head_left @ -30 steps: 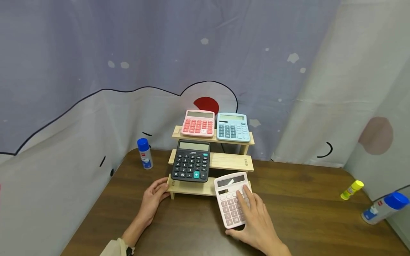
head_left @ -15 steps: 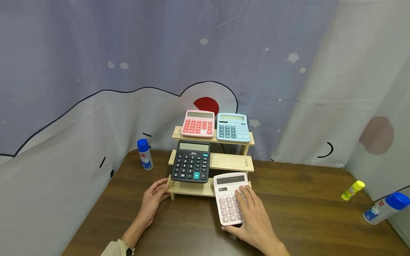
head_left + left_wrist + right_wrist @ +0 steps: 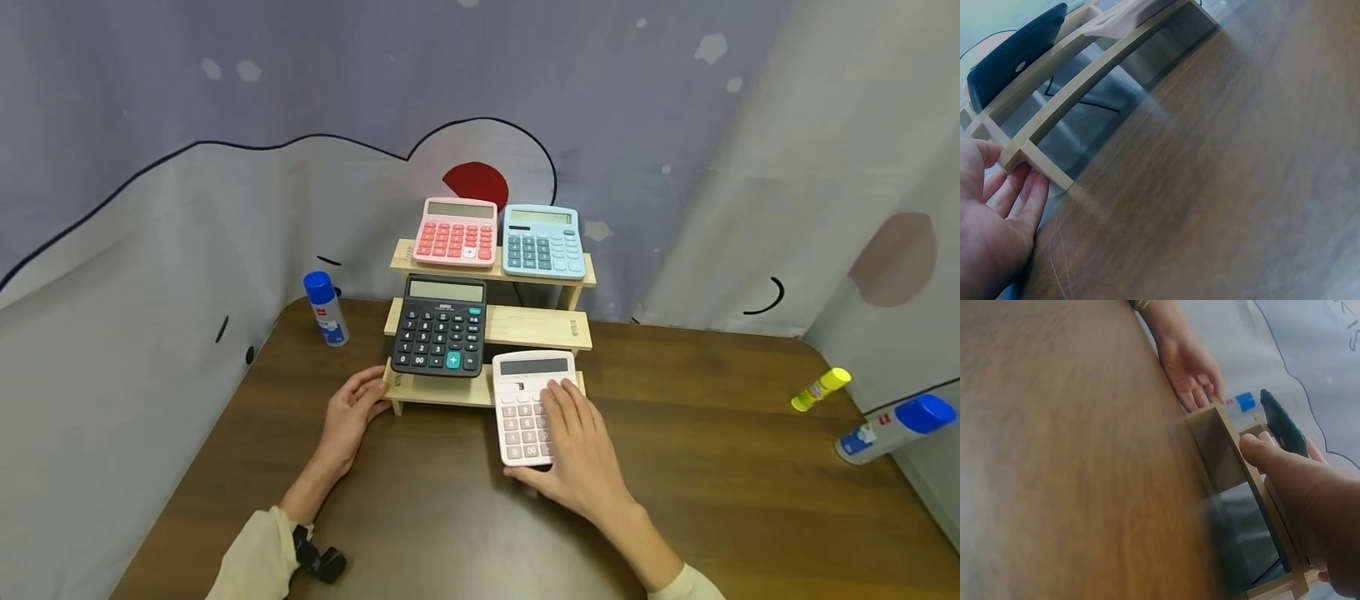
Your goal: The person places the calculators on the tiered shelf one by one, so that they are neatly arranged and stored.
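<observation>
A three-tier wooden rack stands on the table. My left hand grips its lower left front corner; in the left wrist view the thumb is above the board and fingers lie below. My right hand holds a pale pink calculator that leans on the lowest tier at right. The right thumb is at its bottom edge, and the fingers lie across its keys. Left of it a black calculator leans across the rack. On the top tier sit a pink calculator and a light blue calculator.
A blue-capped bottle stands left of the rack. At far right are a yellow glue stick and another blue-capped bottle. A printed curtain hangs behind the brown table.
The pale pink calculator has straightened and shifted left with my right hand. My left hand keeps its hold on the rack. The head view has tilted down, so everything appears higher.
</observation>
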Tool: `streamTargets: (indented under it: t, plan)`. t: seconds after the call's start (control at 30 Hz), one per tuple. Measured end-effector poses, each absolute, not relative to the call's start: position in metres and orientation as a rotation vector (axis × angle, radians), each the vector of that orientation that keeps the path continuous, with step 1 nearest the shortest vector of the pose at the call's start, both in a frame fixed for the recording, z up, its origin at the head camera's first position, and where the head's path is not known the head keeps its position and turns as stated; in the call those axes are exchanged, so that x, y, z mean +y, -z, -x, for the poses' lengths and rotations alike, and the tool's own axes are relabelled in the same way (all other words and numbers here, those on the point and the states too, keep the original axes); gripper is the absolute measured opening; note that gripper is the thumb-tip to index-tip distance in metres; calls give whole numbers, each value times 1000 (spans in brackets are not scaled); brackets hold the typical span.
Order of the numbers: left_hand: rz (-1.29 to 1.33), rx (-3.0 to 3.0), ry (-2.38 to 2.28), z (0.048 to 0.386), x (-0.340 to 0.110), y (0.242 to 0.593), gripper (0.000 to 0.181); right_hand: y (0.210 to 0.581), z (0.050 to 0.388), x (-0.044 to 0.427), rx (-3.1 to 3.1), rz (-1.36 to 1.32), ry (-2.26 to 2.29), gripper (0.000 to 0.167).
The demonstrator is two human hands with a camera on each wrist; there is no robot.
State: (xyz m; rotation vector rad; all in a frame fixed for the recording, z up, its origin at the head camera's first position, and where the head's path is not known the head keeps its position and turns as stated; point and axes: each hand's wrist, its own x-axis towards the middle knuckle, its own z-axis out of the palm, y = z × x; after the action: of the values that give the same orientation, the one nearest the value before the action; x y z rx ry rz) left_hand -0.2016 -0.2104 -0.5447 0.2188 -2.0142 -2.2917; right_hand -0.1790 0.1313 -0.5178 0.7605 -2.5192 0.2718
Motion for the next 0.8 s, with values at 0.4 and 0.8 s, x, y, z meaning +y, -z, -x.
streamTargets:
  t: [0.4, 0.8]
  plan:
    - [-263, -2010, 2287, 201, -211, 542, 42, 517, 180, 127, -2505, -736, -294, 112]
    - [-243, -2018, 2291, 202, -210, 541, 41, 517, 179, 126, -2518, -709, -288, 107]
